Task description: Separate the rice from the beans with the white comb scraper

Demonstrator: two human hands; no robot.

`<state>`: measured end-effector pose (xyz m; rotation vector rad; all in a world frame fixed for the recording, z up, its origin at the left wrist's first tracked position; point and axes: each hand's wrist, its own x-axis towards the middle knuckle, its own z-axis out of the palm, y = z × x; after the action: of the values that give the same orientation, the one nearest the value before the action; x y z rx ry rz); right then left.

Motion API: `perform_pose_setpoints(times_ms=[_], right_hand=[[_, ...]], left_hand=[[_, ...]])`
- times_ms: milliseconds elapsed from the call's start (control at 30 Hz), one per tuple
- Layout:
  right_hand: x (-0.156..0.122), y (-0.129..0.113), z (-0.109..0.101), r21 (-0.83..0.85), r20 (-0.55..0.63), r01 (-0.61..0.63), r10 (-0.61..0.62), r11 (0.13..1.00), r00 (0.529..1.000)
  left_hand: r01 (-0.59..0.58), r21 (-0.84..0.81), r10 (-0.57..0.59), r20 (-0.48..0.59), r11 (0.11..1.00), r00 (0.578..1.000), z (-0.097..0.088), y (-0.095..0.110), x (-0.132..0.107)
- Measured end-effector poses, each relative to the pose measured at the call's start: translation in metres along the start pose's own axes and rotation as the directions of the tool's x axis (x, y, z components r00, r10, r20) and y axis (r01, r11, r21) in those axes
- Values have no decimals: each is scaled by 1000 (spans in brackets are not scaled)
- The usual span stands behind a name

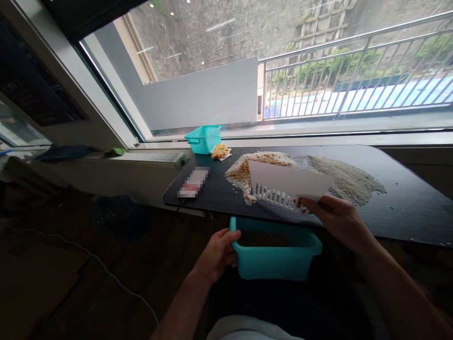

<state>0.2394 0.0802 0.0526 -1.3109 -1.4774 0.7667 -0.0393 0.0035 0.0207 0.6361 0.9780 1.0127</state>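
My left hand (220,250) grips the left rim of a turquoise plastic bin (276,264), thumb over the edge. The bin sits just below the table's front edge, with small dark grains inside. My right hand (339,219) pinches the lower right corner of a white slotted plastic panel (290,182). A row of slots runs along the panel's lower edge. It is tilted above the table's front part, partly hiding a pile of white grains mixed with orange-yellow kernels (244,170). Right of that lies a pile of pale, rice-like grains (347,179).
A second turquoise bin (203,140) stands at the table's back left, beside a crumpled yellow item (221,151) on white paper. A blurred-out device with a cable (194,182) lies at the left of the dark table (406,198). Behind are a radiator (152,165) and window.
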Motion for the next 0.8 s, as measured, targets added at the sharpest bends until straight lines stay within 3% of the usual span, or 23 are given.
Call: perform_pose_setpoints(times_ms=[533,800], right_hand=[[-5,-12,-3,95,69,-12,6,995,998],[-13,-12,-11,142,95,-83,70,986,993]], left_hand=[[-18,8,18,18,1000,1000,-2,-1,1],[-10,6,10,7,1000,1000,-2,-2,1]])
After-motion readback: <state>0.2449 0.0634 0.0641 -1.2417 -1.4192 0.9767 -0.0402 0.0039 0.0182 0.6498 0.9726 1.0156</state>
